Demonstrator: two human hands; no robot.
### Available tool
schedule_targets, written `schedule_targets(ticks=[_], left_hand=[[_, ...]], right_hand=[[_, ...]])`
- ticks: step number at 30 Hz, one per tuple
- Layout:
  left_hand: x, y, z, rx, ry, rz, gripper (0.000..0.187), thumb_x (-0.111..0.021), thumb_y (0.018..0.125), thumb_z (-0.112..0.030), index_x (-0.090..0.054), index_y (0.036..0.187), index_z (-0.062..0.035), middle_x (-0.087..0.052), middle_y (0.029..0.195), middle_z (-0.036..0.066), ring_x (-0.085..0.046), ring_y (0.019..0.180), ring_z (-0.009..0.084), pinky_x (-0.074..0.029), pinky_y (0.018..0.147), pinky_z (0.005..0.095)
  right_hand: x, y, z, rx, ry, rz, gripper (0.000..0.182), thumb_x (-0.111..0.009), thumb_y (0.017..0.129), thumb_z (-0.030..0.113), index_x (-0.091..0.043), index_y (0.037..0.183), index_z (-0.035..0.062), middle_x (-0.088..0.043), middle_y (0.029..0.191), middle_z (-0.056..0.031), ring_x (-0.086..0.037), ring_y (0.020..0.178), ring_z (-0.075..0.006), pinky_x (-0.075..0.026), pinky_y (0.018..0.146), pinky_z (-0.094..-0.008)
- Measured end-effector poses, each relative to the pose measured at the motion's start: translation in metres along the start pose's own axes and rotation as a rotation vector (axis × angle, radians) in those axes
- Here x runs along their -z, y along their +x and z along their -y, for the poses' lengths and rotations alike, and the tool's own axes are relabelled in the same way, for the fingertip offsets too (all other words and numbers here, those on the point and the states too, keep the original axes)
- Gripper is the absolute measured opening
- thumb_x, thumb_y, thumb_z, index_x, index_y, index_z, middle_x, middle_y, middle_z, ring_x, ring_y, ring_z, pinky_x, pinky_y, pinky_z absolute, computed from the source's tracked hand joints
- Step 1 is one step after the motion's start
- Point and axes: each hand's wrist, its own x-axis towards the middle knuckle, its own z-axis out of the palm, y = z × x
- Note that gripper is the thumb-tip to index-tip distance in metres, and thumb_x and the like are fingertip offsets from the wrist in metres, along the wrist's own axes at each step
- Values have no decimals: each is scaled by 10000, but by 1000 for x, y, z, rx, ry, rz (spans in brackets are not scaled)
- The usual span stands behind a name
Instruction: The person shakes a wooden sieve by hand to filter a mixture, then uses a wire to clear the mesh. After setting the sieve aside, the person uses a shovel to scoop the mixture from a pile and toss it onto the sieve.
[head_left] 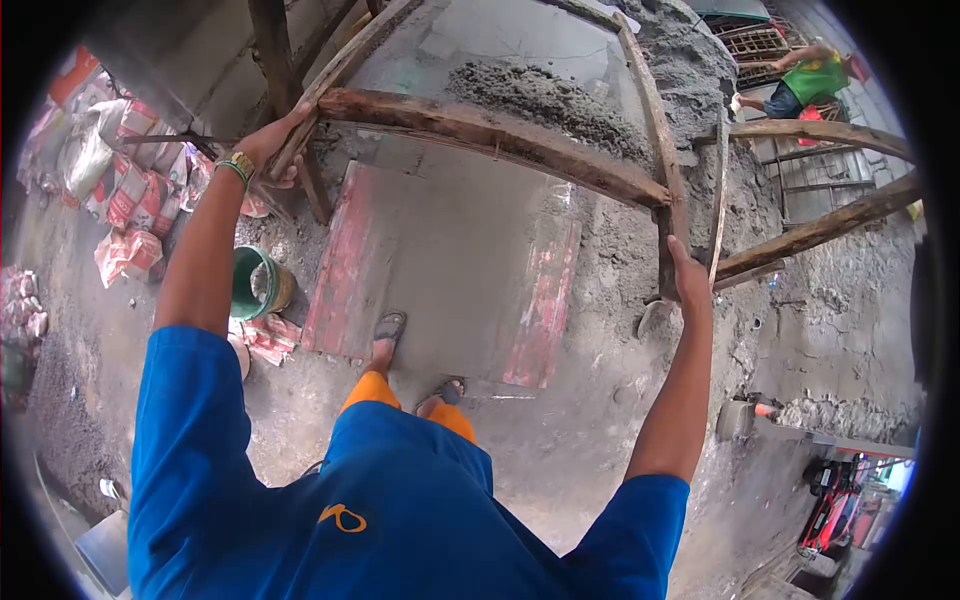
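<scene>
Both arms reach forward to a rough wooden frame (490,135). My left hand (275,148) is wrapped round the frame's left side piece, near the corner where the brown crossbar meets it. My right hand (690,272) grips the right side piece, just below the crossbar's other end. Beyond the crossbar, a heap of wet grey mortar (545,100) lies on a smooth grey surface inside the frame. Under and in front of the frame, a flat board (450,270) with worn red edges lies on the ground by my feet.
Crumpled red and white sacks (130,190) are piled at the left, with a green bucket (262,283) nearer me. Wooden poles (820,228) stick out at the right. A person in a green shirt (815,75) is at the upper right. A red vehicle (832,515) shows at lower right.
</scene>
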Motion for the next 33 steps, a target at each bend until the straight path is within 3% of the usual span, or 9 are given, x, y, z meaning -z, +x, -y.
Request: schedule_targets(ticks=[3, 4, 10, 14, 19, 21, 22, 27, 33], left_hand=[[-1, -4, 37, -10, 24, -60, 679, -515, 772, -795, -518, 774, -116, -497, 592, -4, -488, 427, 122, -452, 402, 272], [0, 2, 81, -26, 66, -121, 680, -509, 770, -800, -518, 770, -120, -488, 587, 1, -492, 424, 126, -426, 375, 257], [12, -18, 413, 14, -253, -106, 620, -519, 829, -721, -512, 847, -101, -495, 594, 33, -518, 451, 161, -456, 399, 295], [23, -85, 508, -110, -299, -177, 620, -546, 838, -679, -525, 765, -64, -488, 528, 68, -499, 383, 188, -453, 357, 316], [20, -2, 446, 52, -291, -169, 602, -497, 844, -715, -525, 837, -114, -486, 539, 33, -512, 426, 170, -449, 386, 301], [-1, 33, 316, 180, -191, -65, 664, -441, 828, -774, -540, 738, -123, -515, 553, 35, -525, 436, 159, -444, 396, 298], [-25, 39, 248, -81, -136, -124, 703, -435, 799, -810, -528, 675, -124, -527, 557, 40, -514, 423, 160, -441, 393, 299], [-2, 14, 7, -34, -19, 25, 654, -523, 796, -763, -516, 766, -109, -492, 569, 3, -509, 440, 129, -461, 410, 280], [12, -5, 101, -22, -11, -21, 691, -518, 791, -770, -553, 827, -80, -515, 623, 28, -539, 522, 139, -471, 423, 275]], right_hand=[[-39, -43, -43, -20, 117, 17, 681, -632, 834, 557, -655, 999, -103, -653, 854, -122, -602, 769, -210, -474, 720, -349], [-62, -76, -60, -49, 60, -14, 748, -631, 804, 596, -633, 1043, -113, -670, 925, -214, -641, 926, -325, -469, 843, -392], [-187, -239, -303, -247, 327, 149, 471, -669, 882, 410, -608, 1070, -18, -616, 865, -33, -541, 785, -106, -468, 716, -291], [-172, -307, -315, -467, 598, 208, 514, -719, 823, 401, -605, 1056, -42, -667, 856, -117, -639, 819, -204, -501, 743, -351], [-191, -216, -301, -313, 274, 146, 610, -719, 799, 473, -635, 1069, -67, -692, 940, -199, -670, 916, -256, -508, 797, -367], [-177, -126, -246, -283, 107, 104, 777, -653, 765, 635, -635, 1079, -75, -680, 951, -262, -657, 988, -379, -496, 858, -423], [-148, -93, -194, -199, 62, 53, 835, -620, 752, 691, -645, 1071, -80, -667, 963, -292, -639, 1016, -407, -482, 880, -437], [-4, -19, 14, -45, 14, 10, 882, -573, 769, 696, -648, 923, -169, -665, 917, -314, -660, 940, -403, -477, 829, -415], [-70, -95, -70, -3, 170, 48, 605, -633, 847, 532, -648, 970, -61, -660, 799, -168, -641, 765, -241, -484, 734, -364]])
